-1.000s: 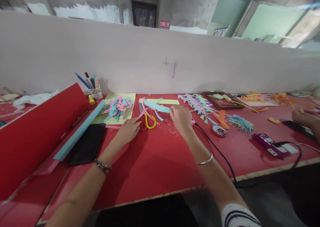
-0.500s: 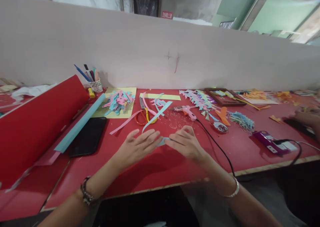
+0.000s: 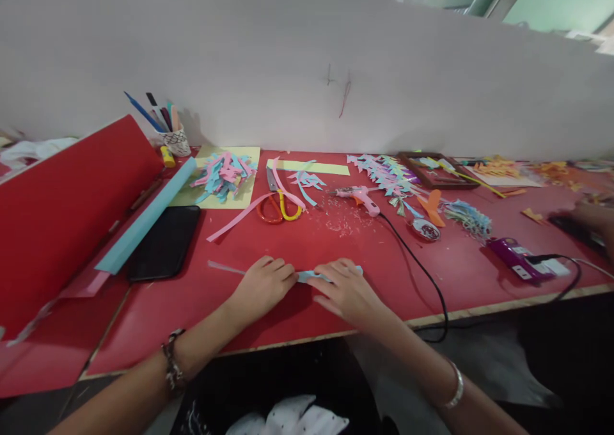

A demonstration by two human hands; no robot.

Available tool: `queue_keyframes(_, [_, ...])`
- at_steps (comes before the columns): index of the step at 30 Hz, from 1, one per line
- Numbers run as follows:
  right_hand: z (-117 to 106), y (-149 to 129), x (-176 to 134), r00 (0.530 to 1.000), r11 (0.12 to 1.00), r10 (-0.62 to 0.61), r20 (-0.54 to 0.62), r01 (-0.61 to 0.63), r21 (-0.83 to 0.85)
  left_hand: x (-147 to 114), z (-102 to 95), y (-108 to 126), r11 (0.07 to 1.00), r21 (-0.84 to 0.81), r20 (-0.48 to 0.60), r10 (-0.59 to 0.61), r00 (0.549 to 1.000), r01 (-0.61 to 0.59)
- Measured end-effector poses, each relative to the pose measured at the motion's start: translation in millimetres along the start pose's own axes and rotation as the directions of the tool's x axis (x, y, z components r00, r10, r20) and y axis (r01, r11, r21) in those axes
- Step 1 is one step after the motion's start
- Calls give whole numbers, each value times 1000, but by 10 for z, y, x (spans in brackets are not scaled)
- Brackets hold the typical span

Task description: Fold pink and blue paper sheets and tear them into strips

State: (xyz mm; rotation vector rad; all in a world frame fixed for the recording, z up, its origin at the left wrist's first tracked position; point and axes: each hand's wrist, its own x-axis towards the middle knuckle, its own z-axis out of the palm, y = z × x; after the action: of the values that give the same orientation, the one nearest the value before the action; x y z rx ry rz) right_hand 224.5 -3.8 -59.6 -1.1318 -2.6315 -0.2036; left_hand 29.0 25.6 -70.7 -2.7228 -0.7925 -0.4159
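Observation:
A light blue paper strip (image 3: 305, 276) lies low across the red table, running under both hands. My left hand (image 3: 265, 288) is closed on it, with a blurred pale tail of the strip sticking out to the left. My right hand (image 3: 346, 292) has its thumb and fingers on the strip just to the right, and a short blue end shows beyond its knuckles. Exactly how the right fingertips grip is partly hidden. Beyond the hands lie scissors (image 3: 284, 206) with red and yellow handles and a pink paper strip (image 3: 240, 216).
A pink glue gun (image 3: 359, 198) lies on the right, its black cord trailing to the table edge. A black phone (image 3: 165, 243) and a blue paper sheet (image 3: 146, 217) are on the left. Cut paper pieces (image 3: 224, 176) sit behind. A co-worker's hand (image 3: 595, 216) is at far right.
Both hands have come down onto the table with the blue strip. Its long free end, earlier raised toward the scissors, now lies out to the left. The view has tilted down.

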Motion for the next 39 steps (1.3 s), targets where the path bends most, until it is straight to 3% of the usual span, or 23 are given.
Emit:
queue_keyframes(6, [182,-165,140,992,986,107,68,-115,120,-93,-6,5,990,-85,80,-104,991,111])
queue_keyframes(12, [223,-104,159,993,990,102,60,-107,96,-341,-35,-68,943,-190,100,-259,961,274])
queue_keyframes(20, [183,-184,379,980,991,44,196,-67,115,-208,-34,-1,901,-205,206,-342,917,382])
queue_keyframes(24, [229,-126,361,983,995,21,183,-39,95,-306,-69,-25,879,-258,179,-364,914,400])
queue_keyframes(31, [171,-62,232,992,995,3,125,-16,97,-493,-62,-12,848,-355,36,-407,913,392])
queue_keyframes(39, [202,-133,417,983,983,-38,181,4,184,-448,-77,12,780,-373,76,-514,855,502])
